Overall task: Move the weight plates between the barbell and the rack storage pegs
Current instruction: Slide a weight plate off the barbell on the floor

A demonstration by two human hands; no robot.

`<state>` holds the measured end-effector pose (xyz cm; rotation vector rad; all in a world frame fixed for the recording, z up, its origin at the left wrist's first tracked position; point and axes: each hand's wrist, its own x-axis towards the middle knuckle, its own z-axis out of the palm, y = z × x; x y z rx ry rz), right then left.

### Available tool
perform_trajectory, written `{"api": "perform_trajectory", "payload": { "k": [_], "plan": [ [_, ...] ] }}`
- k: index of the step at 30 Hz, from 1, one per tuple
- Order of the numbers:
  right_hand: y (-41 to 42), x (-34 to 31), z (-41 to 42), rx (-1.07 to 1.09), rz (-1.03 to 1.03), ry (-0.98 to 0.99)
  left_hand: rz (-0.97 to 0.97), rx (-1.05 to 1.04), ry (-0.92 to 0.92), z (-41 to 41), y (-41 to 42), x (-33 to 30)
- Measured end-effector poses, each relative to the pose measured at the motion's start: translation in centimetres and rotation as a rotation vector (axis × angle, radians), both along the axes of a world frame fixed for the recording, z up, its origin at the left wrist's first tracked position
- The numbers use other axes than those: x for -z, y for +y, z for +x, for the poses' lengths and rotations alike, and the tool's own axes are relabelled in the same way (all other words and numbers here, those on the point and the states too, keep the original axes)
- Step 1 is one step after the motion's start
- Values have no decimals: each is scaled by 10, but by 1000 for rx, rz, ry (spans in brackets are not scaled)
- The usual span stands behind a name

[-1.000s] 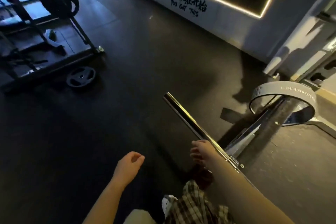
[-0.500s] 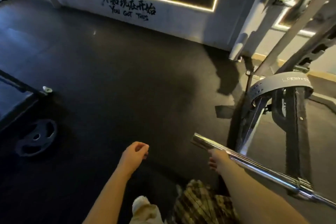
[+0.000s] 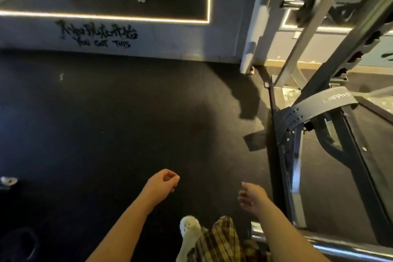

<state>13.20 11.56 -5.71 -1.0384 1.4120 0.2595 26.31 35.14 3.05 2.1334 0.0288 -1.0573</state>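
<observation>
Both our hands are empty right now. Left hand [image 3: 162, 183] is curled into a loose fist, holding nothing, hovering over the dark floor [image 3: 106, 123]. Right hand [image 3: 252, 194] is half open, fingers relaxed, also holding nothing, just above and left of the barbell sleeve [image 3: 256, 231], not touching it. The barbell [image 3: 344, 250] runs off along the bottom edge toward the bottom-right corner, and the visible sleeve end looks bare, no plate on it that we can see. One weight plate [image 3: 307, 4] sits high at the top right, on a chrome peg [image 3: 292, 4] among the rack uprights [image 3: 314, 23]. A dark round shape at the bottom-left corner, on the floor, could be another plate [image 3: 20, 244], too dark to confirm. A lifting belt [image 3: 314, 105] is draped on the rack frame at the right. We read this as the between-plates step: nothing in hand, we're facing the rack. Next move likely calls for stepping in toward the rack, reaching up, both hands on the plate rim, sliding it straight off along the peg axis. The belt and the uprights crowd the reach path.
</observation>
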Motion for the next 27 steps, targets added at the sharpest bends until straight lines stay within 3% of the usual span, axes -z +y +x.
{"api": "perform_trajectory", "payload": {
  "k": [9, 17, 23, 27],
  "plan": [
    [-82, -70, 142, 235, 38, -369, -99, -47, -123, 165, -91, -30],
    [-198, -126, 262, 485, -113, -459, -315, 168, -76, 317, -244, -35],
    [-258, -157, 372, 511, -206, -472, -501, 186, -132, 449, -335, -71],
    [-299, -168, 409, 562, -269, -483, -499, 271, -116, 495, -397, -80]
  ]
}}
